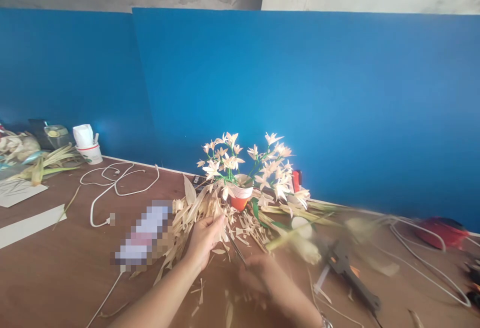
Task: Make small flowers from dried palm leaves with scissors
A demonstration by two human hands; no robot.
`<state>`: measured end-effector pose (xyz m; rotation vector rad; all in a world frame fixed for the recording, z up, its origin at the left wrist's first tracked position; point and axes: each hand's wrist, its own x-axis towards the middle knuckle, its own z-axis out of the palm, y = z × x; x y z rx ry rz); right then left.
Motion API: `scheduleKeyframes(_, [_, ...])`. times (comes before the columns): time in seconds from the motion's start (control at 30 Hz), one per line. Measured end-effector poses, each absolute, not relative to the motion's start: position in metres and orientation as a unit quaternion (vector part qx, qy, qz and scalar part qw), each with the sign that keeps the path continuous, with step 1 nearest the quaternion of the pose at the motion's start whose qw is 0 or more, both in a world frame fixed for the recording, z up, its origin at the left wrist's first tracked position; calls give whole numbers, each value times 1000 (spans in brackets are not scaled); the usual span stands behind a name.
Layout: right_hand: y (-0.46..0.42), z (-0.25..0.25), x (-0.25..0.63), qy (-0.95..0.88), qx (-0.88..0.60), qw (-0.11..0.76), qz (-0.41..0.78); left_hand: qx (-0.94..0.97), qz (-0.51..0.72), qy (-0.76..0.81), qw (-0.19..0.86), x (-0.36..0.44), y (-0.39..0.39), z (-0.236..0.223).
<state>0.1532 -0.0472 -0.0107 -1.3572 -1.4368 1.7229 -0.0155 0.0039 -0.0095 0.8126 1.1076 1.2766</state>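
Note:
My left hand [205,238] is closed in a pinch on a pale piece of dried corn husk, beside a loose heap of husk [180,233]. My right hand [258,278] is smeared by motion just to its right. From it a pair of dark, narrow-bladed scissors [237,250] points up and left toward my left fingers; the handles are hidden. Beyond both hands stands a red and white paper cup [241,198] with cream husk flowers [227,163] on green stems. Cut scraps [247,230] lie around its base.
A glue gun [350,273] rests at right, near blurred husks [305,245] and a white cable [431,263]. Left are a pixelated flat object [142,233], another white cable [112,183], card strips [33,225] and a white cup [90,153]. A blue panel [300,93] borders the table's back.

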Motion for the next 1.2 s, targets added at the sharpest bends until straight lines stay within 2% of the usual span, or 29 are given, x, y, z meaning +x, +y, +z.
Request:
scheduleKeyframes(0.57, [-49,3,157,-583,-513,217,591,357,482,478,642,-17,6,-14])
scheduleKeyframes(0.8, [-48,6,156,-574,-520,228,589,373,471,462,653,-19,7,-15])
scheduleKeyframes(1.2, [-48,19,155,-598,-560,195,539,405,481,462,625,-21,9,-18])
